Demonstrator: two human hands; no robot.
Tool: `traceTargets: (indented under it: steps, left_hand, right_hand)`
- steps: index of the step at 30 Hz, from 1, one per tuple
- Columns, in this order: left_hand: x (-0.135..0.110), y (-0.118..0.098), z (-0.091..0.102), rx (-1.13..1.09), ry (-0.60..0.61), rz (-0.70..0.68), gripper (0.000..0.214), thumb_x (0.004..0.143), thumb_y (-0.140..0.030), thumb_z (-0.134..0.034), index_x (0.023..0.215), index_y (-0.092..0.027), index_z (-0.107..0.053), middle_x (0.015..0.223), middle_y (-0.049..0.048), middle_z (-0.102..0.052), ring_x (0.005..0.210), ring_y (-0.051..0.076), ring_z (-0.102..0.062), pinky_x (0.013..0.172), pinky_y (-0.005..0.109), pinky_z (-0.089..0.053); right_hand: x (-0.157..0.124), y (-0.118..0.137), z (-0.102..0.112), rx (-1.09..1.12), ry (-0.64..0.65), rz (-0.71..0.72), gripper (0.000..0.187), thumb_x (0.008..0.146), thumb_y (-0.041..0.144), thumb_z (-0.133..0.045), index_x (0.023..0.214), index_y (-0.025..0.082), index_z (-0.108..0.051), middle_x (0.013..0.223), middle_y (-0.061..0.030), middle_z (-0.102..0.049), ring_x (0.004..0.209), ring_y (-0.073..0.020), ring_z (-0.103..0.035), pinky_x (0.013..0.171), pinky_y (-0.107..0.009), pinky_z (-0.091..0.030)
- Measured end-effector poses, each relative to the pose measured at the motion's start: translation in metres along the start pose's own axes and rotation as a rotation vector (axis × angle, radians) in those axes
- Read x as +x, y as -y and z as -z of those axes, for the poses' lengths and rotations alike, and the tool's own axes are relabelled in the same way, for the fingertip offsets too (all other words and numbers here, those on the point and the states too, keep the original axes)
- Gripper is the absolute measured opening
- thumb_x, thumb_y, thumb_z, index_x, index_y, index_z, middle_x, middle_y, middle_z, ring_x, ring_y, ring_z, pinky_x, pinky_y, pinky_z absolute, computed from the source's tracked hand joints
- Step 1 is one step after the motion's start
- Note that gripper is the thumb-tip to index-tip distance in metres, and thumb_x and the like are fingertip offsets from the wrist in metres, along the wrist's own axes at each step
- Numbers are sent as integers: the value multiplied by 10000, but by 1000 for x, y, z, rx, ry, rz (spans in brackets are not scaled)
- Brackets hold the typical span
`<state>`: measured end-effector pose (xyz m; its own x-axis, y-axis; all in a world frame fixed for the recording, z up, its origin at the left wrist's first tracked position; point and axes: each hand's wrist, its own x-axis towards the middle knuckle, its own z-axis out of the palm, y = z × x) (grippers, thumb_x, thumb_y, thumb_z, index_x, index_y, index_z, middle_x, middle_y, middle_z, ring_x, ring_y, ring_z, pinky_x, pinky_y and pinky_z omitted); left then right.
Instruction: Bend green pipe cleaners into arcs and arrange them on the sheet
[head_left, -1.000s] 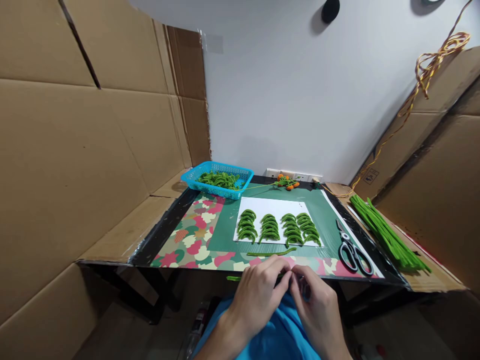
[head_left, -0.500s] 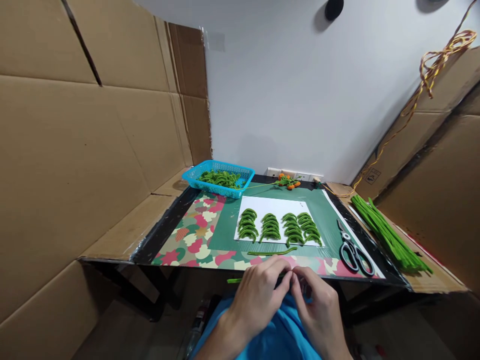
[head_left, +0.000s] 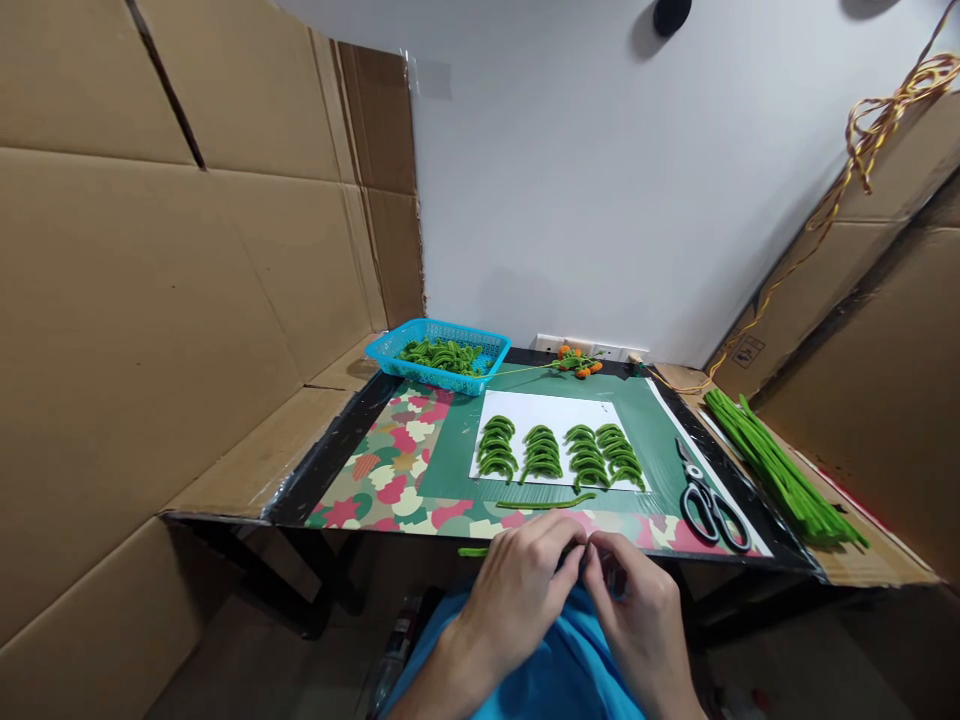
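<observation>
My left hand (head_left: 525, 575) is closed round a green pipe cleaner (head_left: 472, 552), whose end sticks out to the left past the knuckles. My right hand (head_left: 634, 590) meets it fingertip to fingertip, thumb and forefinger pinched at what looks like the same stem; fingers hide most of it. Just beyond my hands lies a single, nearly straight green pipe cleaner (head_left: 546, 503) on the mat. Past it, a white sheet (head_left: 517, 403) bears several curved green pieces (head_left: 541, 455) in columns.
A blue basket (head_left: 491, 382) of green pieces stands at the back left, beside orange flowers (head_left: 581, 362). Scissors (head_left: 709, 505) lie at the right, near a bundle of green pipe cleaners (head_left: 780, 470). Cardboard walls (head_left: 187, 330) flank the table.
My hands stay together in nearly the same place, with a slight shift at the fingertips. The protruding stem end has risen a little. Objects on the table have not moved.
</observation>
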<state>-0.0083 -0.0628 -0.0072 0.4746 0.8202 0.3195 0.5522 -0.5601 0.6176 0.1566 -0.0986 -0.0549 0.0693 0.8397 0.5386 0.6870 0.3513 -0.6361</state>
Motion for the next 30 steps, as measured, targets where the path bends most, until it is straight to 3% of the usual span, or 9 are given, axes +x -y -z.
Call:
traceTargets:
  steps: [13, 24, 30]
  left_hand:
    - [-2, 1, 0, 17, -32, 19, 160, 1015, -165, -606, 1091, -255, -715, 1084, -13, -770, 1008, 189, -733, 845, 288, -515]
    - [-1, 0, 0, -37, -29, 28, 240, 1016, -151, -601, 1201, -276, -692, 1175, -17, -771, 1078, 192, -733, 888, 288, -528]
    - [-1, 0, -1, -30, -28, 36, 184, 1011, -172, -619, 1148, -271, -691, 1151, -26, -769, 1071, 193, -732, 880, 289, -525]
  right_hand:
    - [-1, 0, 1, 113, 36, -46, 208, 1065, 329, -540, 1073, 210, -711, 921, -48, -768, 695, -154, -720, 649, -220, -544]
    - [0, 1, -1, 88, 19, -38, 201, 1062, 317, -534, 1070, 209, -704, 885, -30, -772, 673, -146, -726, 636, -209, -545]
    - [0, -3, -5, 49, -19, -17, 193, 1049, 309, -547, 1045, 197, -704, 828, -20, -759, 629, -134, -711, 608, -201, -536]
